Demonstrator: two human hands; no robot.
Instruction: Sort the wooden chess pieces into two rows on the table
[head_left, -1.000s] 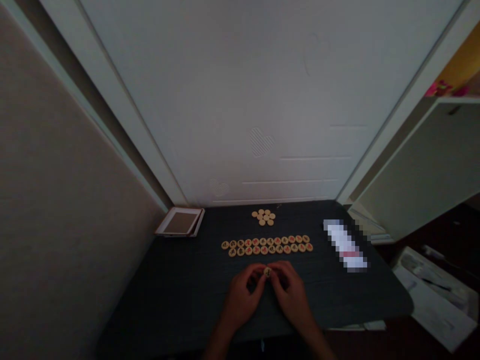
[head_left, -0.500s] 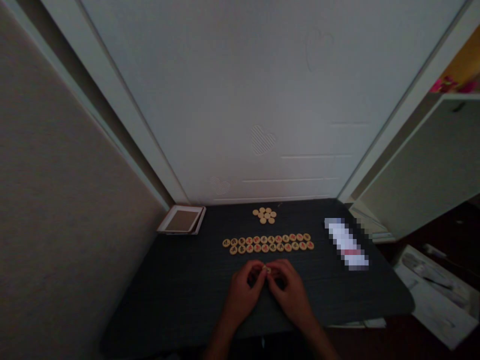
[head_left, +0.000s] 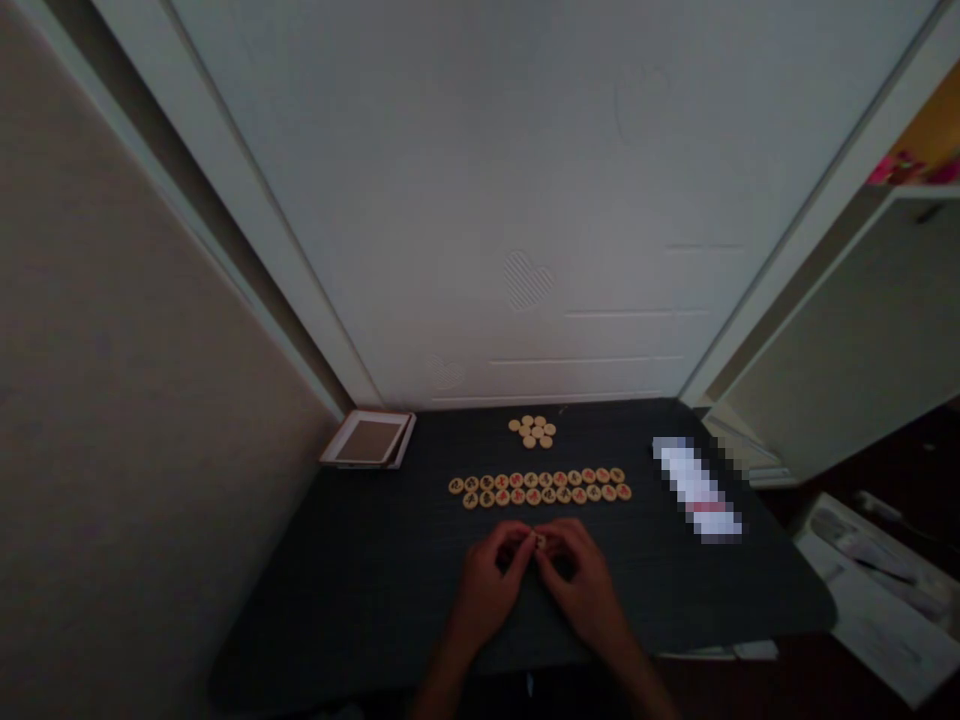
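Observation:
Between the fingertips of both hands is a small round xiangqi piece [head_left: 540, 541], mostly covered by the fingers. My left hand [head_left: 487, 580] pinches it from one side, my right hand [head_left: 586, 580] from the other. Just beyond the fingers lie two rows of xiangqi pieces, a front row [head_left: 548, 496] and a back row [head_left: 546, 480], face up with red or black characters. Farther back, a loose cluster of plain-looking pieces [head_left: 538, 432] shows no characters.
The dark tabletop [head_left: 352, 570] meets a white panel [head_left: 450, 200] at the back. A shallow box or frame [head_left: 367, 440] sits at the back left corner. A blurred white item [head_left: 696, 488] lies on the right. Beyond the right edge stand pale boxes [head_left: 862, 610].
Both hands keep hold of the piece, with barely any finger movement. The whole view has shifted slightly, so the table and pieces appear a little farther right.

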